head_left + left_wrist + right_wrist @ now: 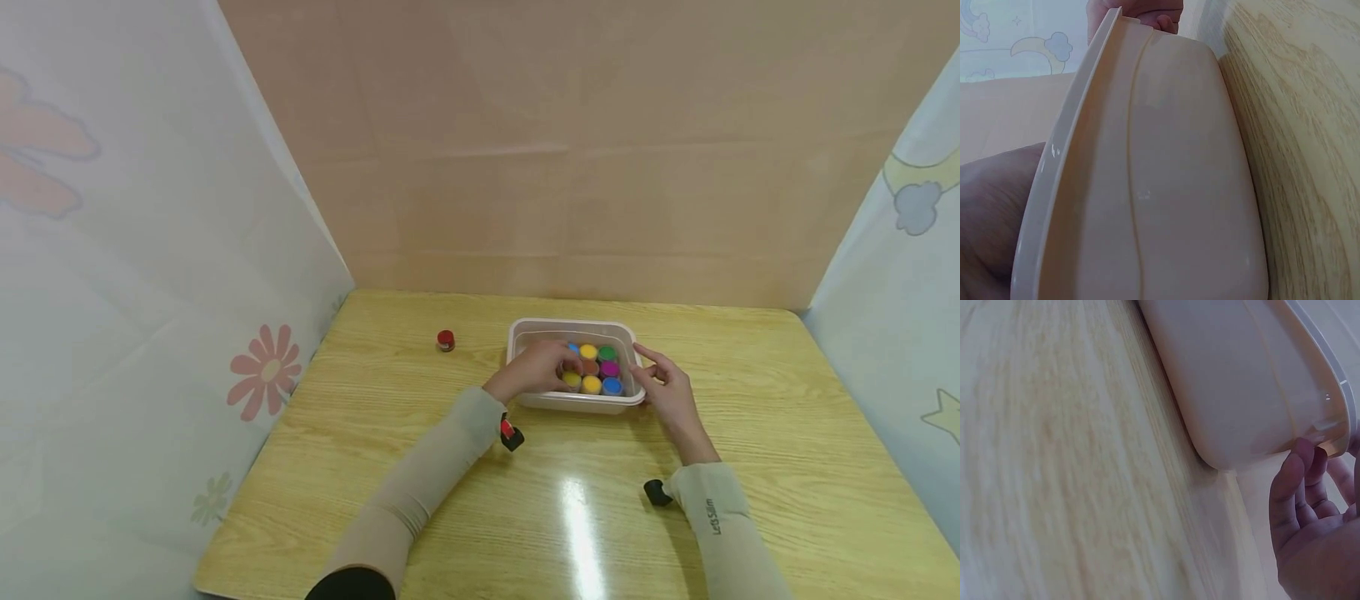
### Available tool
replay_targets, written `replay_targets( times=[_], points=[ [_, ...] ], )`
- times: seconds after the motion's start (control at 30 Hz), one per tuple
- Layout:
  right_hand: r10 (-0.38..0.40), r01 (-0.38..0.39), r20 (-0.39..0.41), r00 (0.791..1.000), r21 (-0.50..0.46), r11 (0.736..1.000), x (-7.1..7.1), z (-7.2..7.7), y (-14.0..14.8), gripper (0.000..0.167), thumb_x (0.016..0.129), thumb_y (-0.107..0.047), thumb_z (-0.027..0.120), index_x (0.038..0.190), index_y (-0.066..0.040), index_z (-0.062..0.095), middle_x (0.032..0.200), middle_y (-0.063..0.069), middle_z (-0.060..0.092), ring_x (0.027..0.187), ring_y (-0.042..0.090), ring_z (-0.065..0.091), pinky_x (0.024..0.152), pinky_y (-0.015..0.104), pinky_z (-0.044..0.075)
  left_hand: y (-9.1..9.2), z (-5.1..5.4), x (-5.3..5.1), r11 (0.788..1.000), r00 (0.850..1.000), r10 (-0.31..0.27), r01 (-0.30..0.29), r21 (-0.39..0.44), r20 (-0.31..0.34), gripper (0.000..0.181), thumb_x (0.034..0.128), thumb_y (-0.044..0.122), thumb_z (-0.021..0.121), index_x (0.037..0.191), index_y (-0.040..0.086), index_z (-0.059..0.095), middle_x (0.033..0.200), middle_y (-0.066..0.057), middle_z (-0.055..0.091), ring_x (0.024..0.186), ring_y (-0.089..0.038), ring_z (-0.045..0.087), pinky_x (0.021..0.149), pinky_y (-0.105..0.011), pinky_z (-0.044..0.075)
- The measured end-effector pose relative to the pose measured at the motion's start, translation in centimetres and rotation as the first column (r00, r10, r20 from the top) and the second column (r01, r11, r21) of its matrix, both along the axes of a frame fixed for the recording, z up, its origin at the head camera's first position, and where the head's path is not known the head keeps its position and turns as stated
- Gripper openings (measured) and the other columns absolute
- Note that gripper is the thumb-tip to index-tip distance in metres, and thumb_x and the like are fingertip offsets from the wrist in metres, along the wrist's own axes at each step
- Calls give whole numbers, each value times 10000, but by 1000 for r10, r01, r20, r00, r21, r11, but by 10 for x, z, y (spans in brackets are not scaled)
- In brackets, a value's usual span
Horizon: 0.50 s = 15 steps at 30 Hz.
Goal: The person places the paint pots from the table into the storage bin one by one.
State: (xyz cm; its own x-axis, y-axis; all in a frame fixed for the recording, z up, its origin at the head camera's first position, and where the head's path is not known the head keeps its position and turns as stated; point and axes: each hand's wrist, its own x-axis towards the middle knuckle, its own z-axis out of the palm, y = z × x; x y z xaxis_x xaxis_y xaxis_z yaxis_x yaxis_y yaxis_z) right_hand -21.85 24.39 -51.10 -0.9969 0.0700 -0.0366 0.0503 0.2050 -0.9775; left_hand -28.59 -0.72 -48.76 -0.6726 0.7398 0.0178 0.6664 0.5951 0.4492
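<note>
A pale plastic container [573,323] stands on the table with several small, round jars in it. My left hand [536,367] reaches over the near left rim, its thumb and fingers curled around a yellow-lidded jar [572,381] in the near left of the group. Beside it are a brown jar [589,367] and another yellow jar [591,385]. At the container's right end, my right hand [667,396] grips the rim; in the right wrist view its fingers [1291,478] curl under the rim's corner. The container's wall [1172,169] hides the left fingers in the left wrist view.
A small red-lidded jar [446,340] stands alone on the wooden table [375,417], left of the container. Green [607,354], magenta [609,368] and blue [612,386] jars sit along the container's right side. A brown backdrop [562,167] rises behind the table.
</note>
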Motion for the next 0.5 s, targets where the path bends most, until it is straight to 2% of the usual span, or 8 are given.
replay_targets(
  times=[0.17,0.33,0.5],
  points=[
    [-4,4,-7,1000,9,1000,-6,-13,4,570,1043,-215,638,1548,-31,448,828,-48,575,606,64,577,554,281,580,1,-4,-1,1000,1000,4,-4,-7,-13,216,884,229,848,1080,202,762,1021,74,672,893,-42,575,755,-114,466],
    [-11,11,-14,1000,20,1000,-5,-14,5,571,1042,-230,642,1551,-53,455,824,-55,577,591,60,579,547,276,572,3,-4,-3,1000,1000,1,-1,0,3,219,889,178,837,1094,186,761,1043,48,688,909,-51,580,756,-108,472],
    [-14,14,-30,999,13,1000,-4,-14,3,572,1035,-240,654,1542,-50,468,805,-72,574,583,56,581,537,263,567,4,-6,-4,1000,1000,2,-3,10,12,167,878,123,834,1016,173,752,1012,35,687,899,-64,576,749,-117,466]
  ],
)
